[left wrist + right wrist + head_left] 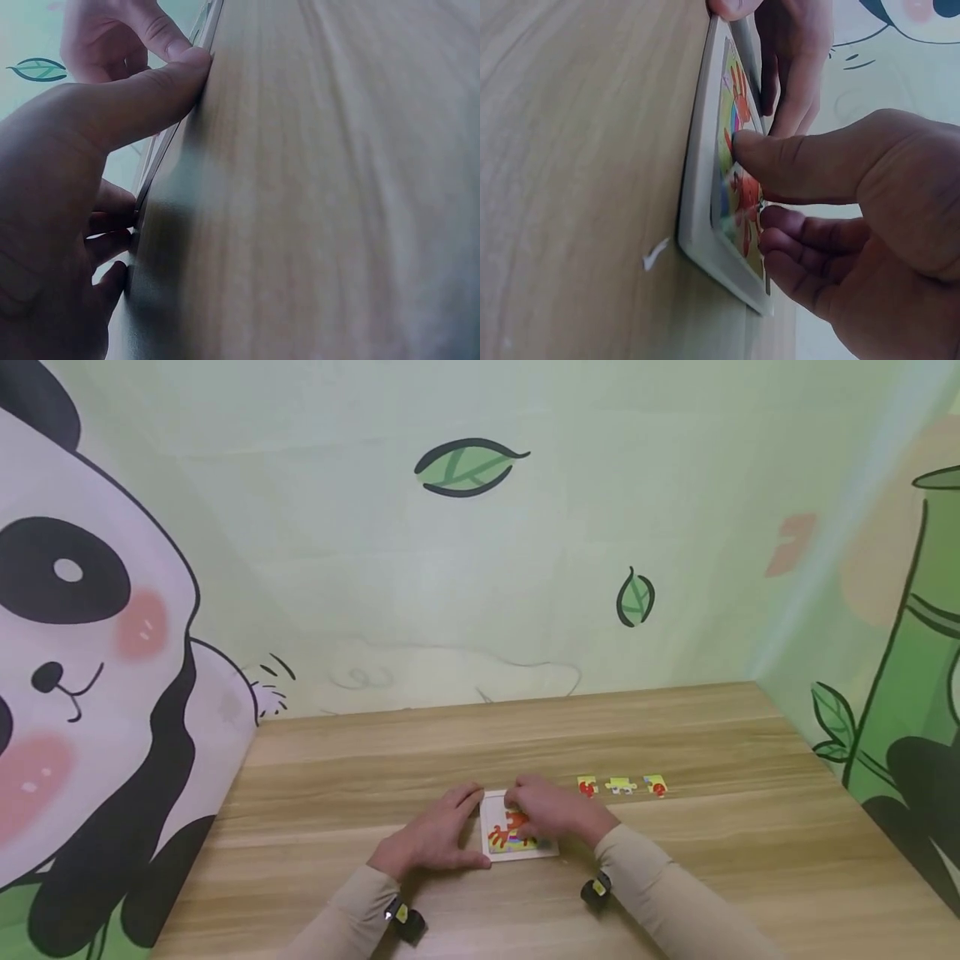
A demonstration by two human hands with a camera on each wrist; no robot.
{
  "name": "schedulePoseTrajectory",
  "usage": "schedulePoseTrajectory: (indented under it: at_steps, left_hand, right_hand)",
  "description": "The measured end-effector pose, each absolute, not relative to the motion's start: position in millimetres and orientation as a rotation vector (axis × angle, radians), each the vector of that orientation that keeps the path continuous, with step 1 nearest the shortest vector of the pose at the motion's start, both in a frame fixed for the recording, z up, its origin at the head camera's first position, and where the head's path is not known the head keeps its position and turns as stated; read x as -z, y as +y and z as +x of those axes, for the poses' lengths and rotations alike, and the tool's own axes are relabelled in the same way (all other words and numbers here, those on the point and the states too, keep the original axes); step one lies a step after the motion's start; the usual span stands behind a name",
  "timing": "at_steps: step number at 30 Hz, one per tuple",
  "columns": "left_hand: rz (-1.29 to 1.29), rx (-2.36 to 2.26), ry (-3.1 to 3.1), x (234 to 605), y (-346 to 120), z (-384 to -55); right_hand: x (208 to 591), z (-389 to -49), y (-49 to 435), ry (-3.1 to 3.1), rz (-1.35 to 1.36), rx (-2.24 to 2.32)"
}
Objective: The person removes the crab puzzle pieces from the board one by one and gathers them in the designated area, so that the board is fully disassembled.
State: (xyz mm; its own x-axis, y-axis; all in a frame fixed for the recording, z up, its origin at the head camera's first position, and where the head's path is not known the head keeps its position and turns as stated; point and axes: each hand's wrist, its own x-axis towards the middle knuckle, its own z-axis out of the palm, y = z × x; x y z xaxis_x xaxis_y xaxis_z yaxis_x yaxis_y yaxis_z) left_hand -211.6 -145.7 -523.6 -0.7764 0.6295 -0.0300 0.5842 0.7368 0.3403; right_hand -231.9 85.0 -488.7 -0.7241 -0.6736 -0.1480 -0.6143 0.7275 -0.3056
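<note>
A white-framed jigsaw puzzle (523, 857) with a red crab picture lies on the wooden table. My left hand (435, 831) grips the frame's left side, the thumb at the near corner and fingertips by the far corner. Over the right part of the puzzle, my right hand (555, 806) has its fingers curled, with thumb and fingertips at a red puzzle piece (516, 820); the hand hides much of that piece. In the right wrist view the thumb (754, 150) meets the picture's surface. A whitish patch shows in the picture's upper left.
Three loose jigsaw pieces lie in a row to the right beyond the frame: a red-and-yellow one (587, 787), a yellow one (621, 786) and another red-and-yellow one (656, 786). A small white scrap (655, 253) lies beside the frame. Printed walls enclose the table.
</note>
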Motion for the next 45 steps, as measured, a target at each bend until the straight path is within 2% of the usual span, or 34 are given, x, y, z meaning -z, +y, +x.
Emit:
schedulePoseTrajectory:
  at_steps: [15,45]
  left_hand:
    - [0.998,-0.492,2.786,522.9,-146.1,-211.2]
    - [1.012,-0.497,2.781,522.2,-146.1,-211.3]
  right_hand:
    - [485.5,-230.1,79.5,2.715,-0.862,0.298]
    - [481.3,-221.7,80.7,2.741,-0.851,0.428]
